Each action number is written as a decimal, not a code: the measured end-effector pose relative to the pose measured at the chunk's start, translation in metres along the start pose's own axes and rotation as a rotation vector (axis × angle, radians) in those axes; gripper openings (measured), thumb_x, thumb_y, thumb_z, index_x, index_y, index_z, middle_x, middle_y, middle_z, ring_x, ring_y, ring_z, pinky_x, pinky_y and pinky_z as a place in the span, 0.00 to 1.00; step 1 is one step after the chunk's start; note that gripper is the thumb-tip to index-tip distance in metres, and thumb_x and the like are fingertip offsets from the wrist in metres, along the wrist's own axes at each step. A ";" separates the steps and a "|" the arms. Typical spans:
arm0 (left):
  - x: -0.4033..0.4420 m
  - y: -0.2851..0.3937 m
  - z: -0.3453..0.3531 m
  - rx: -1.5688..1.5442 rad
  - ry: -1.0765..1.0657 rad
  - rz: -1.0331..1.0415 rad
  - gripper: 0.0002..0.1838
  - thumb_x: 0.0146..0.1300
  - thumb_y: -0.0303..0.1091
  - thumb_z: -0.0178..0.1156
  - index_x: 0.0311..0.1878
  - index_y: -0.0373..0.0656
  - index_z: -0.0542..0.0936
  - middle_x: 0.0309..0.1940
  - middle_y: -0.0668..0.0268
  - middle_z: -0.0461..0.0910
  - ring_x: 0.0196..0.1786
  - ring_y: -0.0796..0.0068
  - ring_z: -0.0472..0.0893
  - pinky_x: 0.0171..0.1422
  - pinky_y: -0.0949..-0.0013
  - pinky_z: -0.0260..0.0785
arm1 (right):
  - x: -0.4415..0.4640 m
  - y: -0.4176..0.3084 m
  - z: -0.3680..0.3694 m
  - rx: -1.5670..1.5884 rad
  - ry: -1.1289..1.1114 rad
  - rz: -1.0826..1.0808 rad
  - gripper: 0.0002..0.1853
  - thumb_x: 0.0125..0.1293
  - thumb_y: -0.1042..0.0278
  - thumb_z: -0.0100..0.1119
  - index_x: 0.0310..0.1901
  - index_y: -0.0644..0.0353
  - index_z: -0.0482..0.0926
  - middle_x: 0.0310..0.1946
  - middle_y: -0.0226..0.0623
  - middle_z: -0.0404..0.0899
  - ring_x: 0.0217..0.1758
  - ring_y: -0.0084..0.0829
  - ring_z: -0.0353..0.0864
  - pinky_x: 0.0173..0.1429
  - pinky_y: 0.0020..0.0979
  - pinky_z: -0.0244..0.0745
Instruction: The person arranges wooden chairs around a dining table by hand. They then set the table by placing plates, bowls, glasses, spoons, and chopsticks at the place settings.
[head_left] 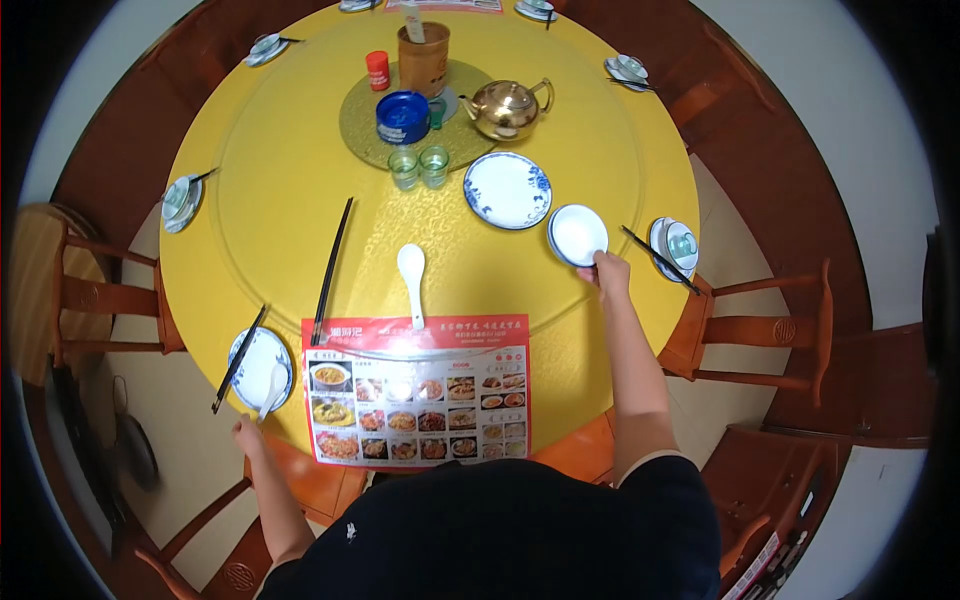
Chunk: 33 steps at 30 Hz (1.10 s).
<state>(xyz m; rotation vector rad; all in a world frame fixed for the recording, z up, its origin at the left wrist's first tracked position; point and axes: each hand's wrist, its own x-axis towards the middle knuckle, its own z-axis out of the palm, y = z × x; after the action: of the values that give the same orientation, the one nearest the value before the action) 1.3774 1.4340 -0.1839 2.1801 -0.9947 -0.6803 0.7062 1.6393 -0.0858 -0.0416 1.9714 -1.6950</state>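
Note:
My right hand (606,272) grips the near rim of a white bowl (578,236) with a blue outside, at the right of the yellow table. Just beyond it lies a plate with blue flowers (507,190). At the lower left, my left hand (247,430) is by the table edge, its fingers closed near the handle of a white spoon (272,388). That spoon rests on a blue-patterned plate (250,365), with black chopsticks (240,358) across the plate. Whether the left fingers touch the spoon is hard to tell.
A red menu sheet (418,392) lies in front of me. Beyond it are a white spoon (413,280) and chopsticks (333,268). Farther back stand two glasses, a blue tin (403,118), a gold teapot (506,110) and a brown container (423,60). Chairs and place settings surround the table.

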 end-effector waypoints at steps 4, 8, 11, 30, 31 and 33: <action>-0.004 -0.007 -0.018 0.019 -0.028 -0.015 0.22 0.48 0.41 0.53 0.36 0.26 0.70 0.35 0.52 0.72 0.38 0.62 0.71 0.45 0.66 0.61 | 0.064 -0.023 -0.004 0.062 0.073 0.005 0.10 0.53 0.75 0.45 0.33 0.76 0.68 0.26 0.45 0.73 0.21 0.32 0.76 0.24 0.24 0.76; -0.010 -0.016 -0.023 0.041 0.044 -0.100 0.23 0.47 0.41 0.53 0.36 0.26 0.70 0.34 0.51 0.73 0.35 0.62 0.71 0.43 0.65 0.62 | 0.100 -0.040 0.002 0.121 0.142 -0.008 0.11 0.52 0.74 0.45 0.33 0.76 0.68 0.25 0.46 0.73 0.20 0.32 0.75 0.23 0.25 0.76; 0.008 -0.049 -0.025 -0.022 0.019 -0.141 0.14 0.50 0.37 0.51 0.17 0.38 0.64 0.18 0.65 0.64 0.19 0.75 0.64 0.23 0.71 0.57 | 0.114 -0.043 0.001 0.105 0.095 0.009 0.11 0.52 0.75 0.45 0.34 0.76 0.67 0.25 0.46 0.73 0.20 0.33 0.76 0.23 0.25 0.76; -0.023 0.060 -0.020 0.382 0.140 0.751 0.19 0.47 0.29 0.54 0.45 0.35 0.69 0.41 0.51 0.70 0.46 0.56 0.69 0.51 0.62 0.60 | -0.019 0.034 0.066 0.083 -0.180 0.108 0.07 0.49 0.79 0.47 0.31 0.74 0.69 0.27 0.45 0.73 0.24 0.32 0.76 0.28 0.27 0.76; -0.019 0.072 -0.019 0.408 0.080 0.773 0.20 0.46 0.29 0.55 0.45 0.38 0.69 0.43 0.53 0.69 0.48 0.55 0.67 0.54 0.61 0.57 | -0.033 0.036 0.058 0.044 -0.168 0.137 0.07 0.50 0.79 0.48 0.31 0.73 0.69 0.26 0.44 0.73 0.24 0.32 0.76 0.28 0.27 0.76; -0.011 0.098 -0.016 0.552 -0.092 0.796 0.21 0.44 0.30 0.56 0.46 0.41 0.69 0.45 0.56 0.68 0.49 0.57 0.66 0.54 0.61 0.57 | -0.056 0.041 0.050 -0.003 -0.162 0.167 0.07 0.50 0.78 0.49 0.32 0.73 0.69 0.26 0.44 0.74 0.25 0.32 0.76 0.29 0.27 0.76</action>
<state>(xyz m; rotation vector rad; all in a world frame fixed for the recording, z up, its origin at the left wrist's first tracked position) 1.3366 1.3982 -0.1000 1.9065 -2.1158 -0.1244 0.7877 1.6232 -0.1066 -0.0146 1.8061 -1.5322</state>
